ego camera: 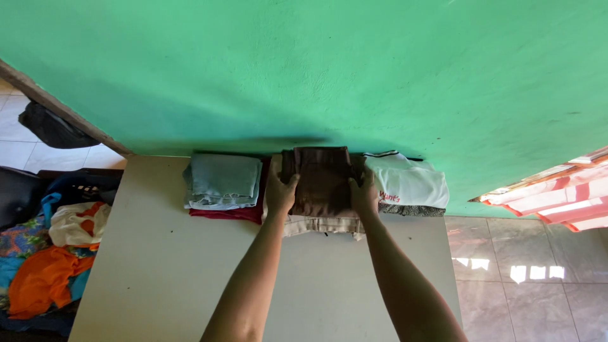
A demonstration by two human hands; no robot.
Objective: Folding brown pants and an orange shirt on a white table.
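Note:
A folded brown garment (323, 179) lies on top of a beige folded piece (324, 225) at the far edge of a pale table (158, 266), against the green wall. My left hand (279, 192) grips the brown garment's left side. My right hand (365, 193) grips its right side. Both thumbs rest on top of the cloth. To its left sits a pale blue folded stack (223, 181) on a dark red garment (234, 214). A white folded shirt (410, 183) lies to its right.
A heap of loose clothes, orange, white and blue (50, 253), fills a dark basket left of the table. A black bag (50, 128) lies on the tiled floor beyond. Striped orange-and-white cloth (557, 196) hangs at the right over glossy tiles.

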